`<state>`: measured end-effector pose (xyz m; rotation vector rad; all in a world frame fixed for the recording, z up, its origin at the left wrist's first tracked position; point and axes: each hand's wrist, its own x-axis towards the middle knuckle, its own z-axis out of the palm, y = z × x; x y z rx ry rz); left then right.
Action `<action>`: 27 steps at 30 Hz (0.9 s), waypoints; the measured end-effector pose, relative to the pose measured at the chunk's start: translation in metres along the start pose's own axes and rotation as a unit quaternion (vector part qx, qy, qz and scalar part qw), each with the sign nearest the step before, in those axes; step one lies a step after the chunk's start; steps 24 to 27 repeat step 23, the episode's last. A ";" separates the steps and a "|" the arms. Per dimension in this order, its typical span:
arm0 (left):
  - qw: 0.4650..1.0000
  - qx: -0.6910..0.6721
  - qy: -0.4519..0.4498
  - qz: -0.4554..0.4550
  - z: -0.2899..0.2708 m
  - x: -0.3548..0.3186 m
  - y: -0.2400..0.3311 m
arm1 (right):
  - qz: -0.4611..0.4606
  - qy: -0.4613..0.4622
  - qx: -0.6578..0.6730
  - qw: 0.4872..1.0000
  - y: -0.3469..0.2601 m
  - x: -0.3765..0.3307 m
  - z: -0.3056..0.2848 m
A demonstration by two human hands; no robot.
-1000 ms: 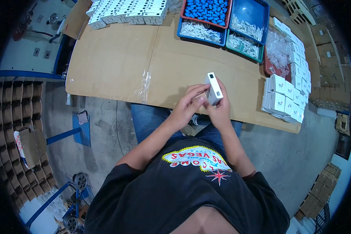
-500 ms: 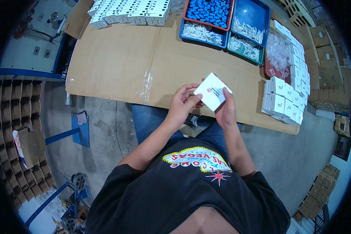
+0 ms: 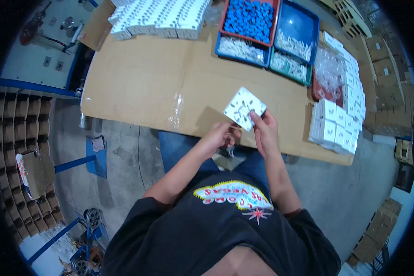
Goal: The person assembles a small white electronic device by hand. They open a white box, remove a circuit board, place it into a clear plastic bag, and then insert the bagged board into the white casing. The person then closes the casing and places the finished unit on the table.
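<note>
Above the near edge of the cardboard-covered table, my right hand [image 3: 267,131] grips a thin, square white box [image 3: 244,106] by its lower right side, thumb on top. The upturned face carries several small dark printed marks. Just left of the box's lowest corner is my left hand [image 3: 221,137], its fingers curled in; whether they touch the box or pinch something small is hidden. At the right end of the table stand stacks of similar white boxes [image 3: 329,124].
Rows of white boxes [image 3: 163,18] fill the back left. Trays at the back hold blue pieces [image 3: 248,20] and white pieces [image 3: 241,48]. Clear plastic bags [image 3: 329,69] lie in a red tray beside the right stacks. A divided cardboard rack [image 3: 2,152] stands on the left.
The box has turned over, from a face with a small logo to one with dark marks. My left hand has let go of its left side and dropped lower.
</note>
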<state>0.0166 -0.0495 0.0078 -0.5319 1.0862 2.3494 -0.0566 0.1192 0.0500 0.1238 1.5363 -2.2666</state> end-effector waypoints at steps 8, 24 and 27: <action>0.733 0.453 0.380 0.335 -0.117 0.016 0.057 | -0.033 -0.086 -0.304 0.948 0.015 0.031 -0.021; 0.529 0.615 0.486 0.326 -0.204 0.018 0.095 | -0.208 -0.249 -0.308 0.894 0.015 0.278 0.179; 0.529 0.615 0.486 0.326 -0.204 0.018 0.095 | -0.208 -0.249 -0.308 0.894 0.015 0.278 0.179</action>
